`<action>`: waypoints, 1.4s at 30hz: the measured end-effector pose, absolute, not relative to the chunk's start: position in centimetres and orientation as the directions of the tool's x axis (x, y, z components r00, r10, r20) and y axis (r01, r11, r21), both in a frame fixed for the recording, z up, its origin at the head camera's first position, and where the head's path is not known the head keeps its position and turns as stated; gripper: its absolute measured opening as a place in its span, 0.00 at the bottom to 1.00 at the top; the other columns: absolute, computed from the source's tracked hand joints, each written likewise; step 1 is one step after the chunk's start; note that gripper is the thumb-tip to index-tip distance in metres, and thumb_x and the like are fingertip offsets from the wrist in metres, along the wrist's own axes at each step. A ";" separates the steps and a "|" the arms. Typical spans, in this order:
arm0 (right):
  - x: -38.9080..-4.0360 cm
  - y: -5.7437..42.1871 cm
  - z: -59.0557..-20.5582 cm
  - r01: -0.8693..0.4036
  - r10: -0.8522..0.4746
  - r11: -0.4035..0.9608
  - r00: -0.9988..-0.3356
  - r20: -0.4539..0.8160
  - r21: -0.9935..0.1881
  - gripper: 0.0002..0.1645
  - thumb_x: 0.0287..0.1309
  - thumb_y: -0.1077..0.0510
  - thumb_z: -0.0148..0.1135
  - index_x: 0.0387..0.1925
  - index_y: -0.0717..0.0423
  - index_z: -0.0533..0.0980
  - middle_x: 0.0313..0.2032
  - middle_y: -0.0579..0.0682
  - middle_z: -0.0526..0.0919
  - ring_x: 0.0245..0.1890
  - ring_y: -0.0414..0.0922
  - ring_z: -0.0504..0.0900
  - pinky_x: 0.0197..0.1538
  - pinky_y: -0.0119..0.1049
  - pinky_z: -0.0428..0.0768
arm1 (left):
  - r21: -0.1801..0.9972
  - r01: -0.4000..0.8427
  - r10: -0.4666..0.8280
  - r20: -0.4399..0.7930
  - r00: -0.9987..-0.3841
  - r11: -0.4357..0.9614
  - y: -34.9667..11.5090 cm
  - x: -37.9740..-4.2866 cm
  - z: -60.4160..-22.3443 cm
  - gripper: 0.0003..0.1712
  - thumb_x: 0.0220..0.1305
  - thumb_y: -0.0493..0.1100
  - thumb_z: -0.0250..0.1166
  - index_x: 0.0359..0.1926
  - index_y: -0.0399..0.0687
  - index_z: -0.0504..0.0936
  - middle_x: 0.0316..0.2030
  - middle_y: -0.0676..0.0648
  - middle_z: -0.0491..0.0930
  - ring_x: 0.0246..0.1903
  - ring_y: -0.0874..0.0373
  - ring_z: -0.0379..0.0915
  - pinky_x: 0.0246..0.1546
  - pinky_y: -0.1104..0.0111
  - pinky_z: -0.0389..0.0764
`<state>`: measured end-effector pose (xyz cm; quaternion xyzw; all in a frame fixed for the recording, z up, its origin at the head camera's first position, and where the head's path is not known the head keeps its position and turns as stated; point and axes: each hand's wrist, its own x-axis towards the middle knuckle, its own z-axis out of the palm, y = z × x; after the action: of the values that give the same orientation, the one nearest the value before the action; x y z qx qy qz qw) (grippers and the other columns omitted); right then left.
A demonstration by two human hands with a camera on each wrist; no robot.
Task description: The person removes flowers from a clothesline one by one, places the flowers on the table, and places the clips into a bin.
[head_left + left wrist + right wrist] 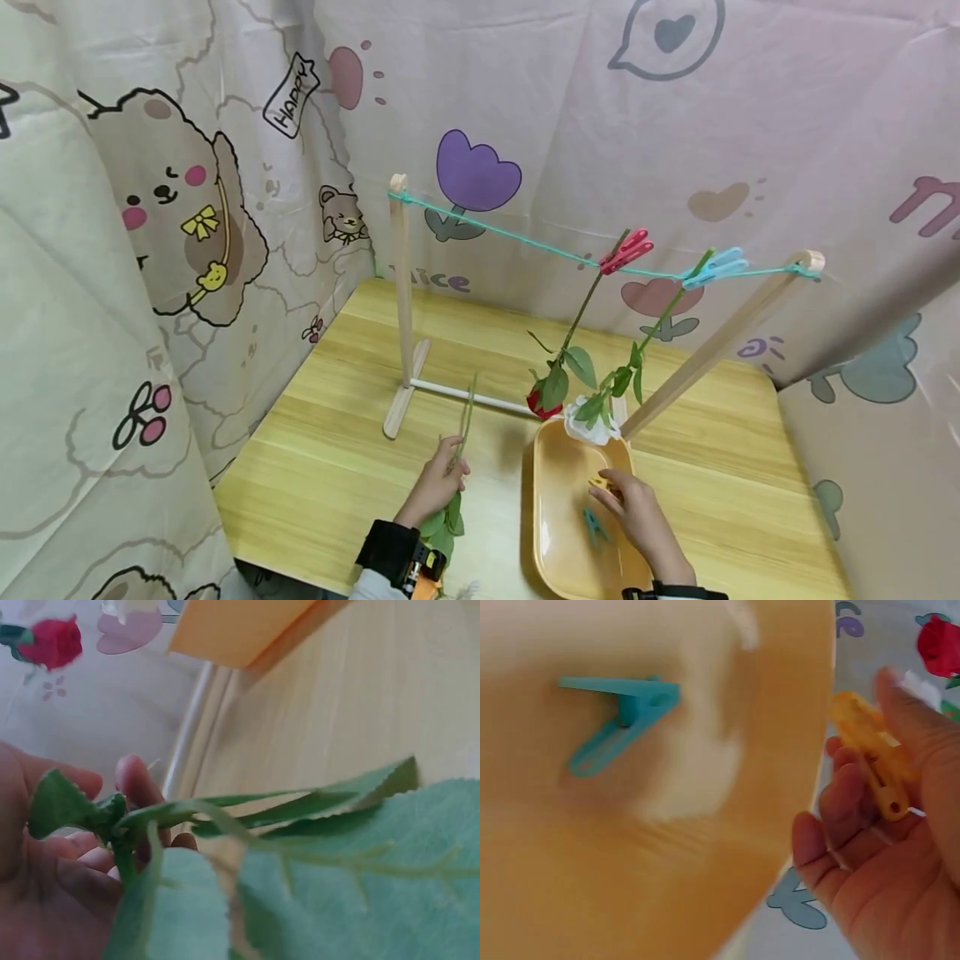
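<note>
- Flower (470, 408) with a green stem lies in my left hand's grasp, over the surface (322, 450); its bare stem end points away from me, toward the white rail (472, 397), and its leaves (448, 521) hang back by my wrist.
- My left fingers (450, 444) are curled around that stem, with only a little room between fingertips and thumb.
- My right fingers (844, 799) pinch a yellow clothespin (874, 757) against the thumb, the other fingers loosely bent, and I hold it above the orange basin (551, 542).
- Inside the basin, below my right fingers, lies a teal clothespin (594, 525).
- Ahead of me, a turquoise cord (510, 236) runs between two wooden posts (401, 292).
- On its right half, a red clothespin (626, 252) holds a red rose (543, 402) head down.
- Nearer the right post, a blue clothespin (716, 267) holds a white flower (588, 427), also head down, its bloom at the basin's far rim; whether they touch I cannot tell.
- Behind the stand hangs a printed curtain (540, 108).
</note>
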<state>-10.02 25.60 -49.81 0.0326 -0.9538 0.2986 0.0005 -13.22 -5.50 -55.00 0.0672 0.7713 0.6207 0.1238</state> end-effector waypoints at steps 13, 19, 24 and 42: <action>-9.9 25.5 -51.1 -0.005 -0.065 0.827 -0.994 -0.087 -0.562 0.09 0.50 0.62 0.68 0.33 0.63 0.77 0.34 0.55 0.81 0.36 0.50 0.82 0.39 0.39 0.82 | 0.964 -0.032 0.244 -0.099 -0.965 0.263 -5.7 -12.4 -58.1 0.27 0.66 0.29 0.50 0.65 0.43 0.62 0.28 0.41 0.78 0.22 0.62 0.74 0.24 0.74 0.74; -9.8 25.3 -51.2 -0.012 -0.082 0.835 -0.991 -0.103 -0.550 0.07 0.50 0.62 0.68 0.30 0.60 0.78 0.31 0.51 0.79 0.34 0.45 0.80 0.37 0.36 0.80 | 0.953 -0.017 0.240 -0.093 -0.966 0.301 -5.7 -12.4 -58.5 0.27 0.66 0.29 0.50 0.65 0.42 0.62 0.27 0.43 0.78 0.21 0.64 0.74 0.22 0.74 0.74; -9.8 25.2 -51.1 -0.056 -0.128 0.832 -0.987 -0.093 -0.551 0.06 0.48 0.65 0.68 0.27 0.58 0.76 0.25 0.47 0.76 0.27 0.37 0.72 0.32 0.30 0.73 | 0.947 0.006 0.254 -0.080 -0.964 0.321 -5.5 -12.6 -58.6 0.29 0.66 0.28 0.50 0.67 0.42 0.62 0.27 0.44 0.77 0.20 0.65 0.72 0.21 0.76 0.73; -10.2 25.7 -49.6 -0.044 -0.161 0.818 -0.975 -0.154 -0.574 0.10 0.58 0.58 0.62 0.35 0.63 0.77 0.25 0.47 0.78 0.25 0.36 0.74 0.29 0.29 0.73 | 0.928 0.030 0.390 -0.127 -0.912 0.371 -6.0 -12.9 -55.8 0.25 0.71 0.39 0.51 0.66 0.39 0.63 0.49 0.34 0.76 0.42 0.43 0.77 0.38 0.62 0.76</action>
<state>-10.18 25.66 -49.63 0.0542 -0.9483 0.2970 -0.0981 -12.89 -5.97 -55.79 0.1293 0.8114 0.5456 0.1649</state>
